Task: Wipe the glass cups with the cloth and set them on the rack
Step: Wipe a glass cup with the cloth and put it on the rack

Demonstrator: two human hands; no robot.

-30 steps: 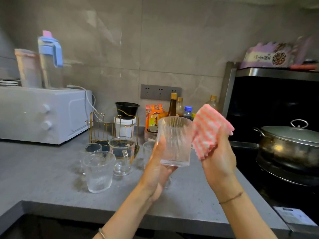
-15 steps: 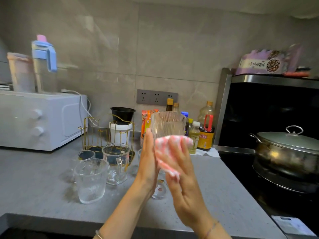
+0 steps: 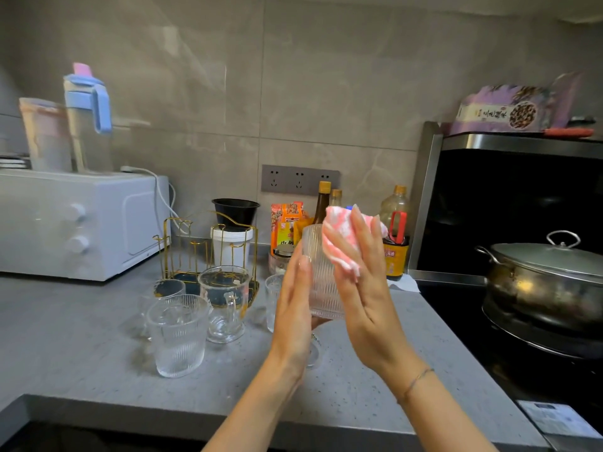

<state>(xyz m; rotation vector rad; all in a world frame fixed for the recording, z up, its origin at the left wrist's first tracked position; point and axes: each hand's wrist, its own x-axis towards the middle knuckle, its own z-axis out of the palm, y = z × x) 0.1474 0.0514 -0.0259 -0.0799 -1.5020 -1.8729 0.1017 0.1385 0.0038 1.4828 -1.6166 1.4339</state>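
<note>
A ribbed glass cup (image 3: pixel 321 278) is held upright above the counter between my two hands. My left hand (image 3: pixel 293 308) grips its left side and base. My right hand (image 3: pixel 362 282) presses a pink-and-white striped cloth (image 3: pixel 342 239) against the cup's right side and rim. On the grey counter stand more glasses: a ribbed cup (image 3: pixel 177 334) in front, a handled glass mug (image 3: pixel 225 301) behind it, another glass (image 3: pixel 168 290) further left, and one (image 3: pixel 272 301) partly hidden by my left hand. The gold wire rack (image 3: pixel 202 243) stands behind them, with no cups on it.
A white microwave (image 3: pixel 78 223) with jugs on top sits at the left. Behind the rack are a white tub, snack bag and sauce bottles (image 3: pixel 394 243). A steel lidded pot (image 3: pixel 545 275) rests on the black stove at the right. The counter edge (image 3: pixel 195 415) runs near me.
My right hand brought the cloth from beside the cup onto its side, then slid it up toward the rim. The cup stayed in my left hand.
</note>
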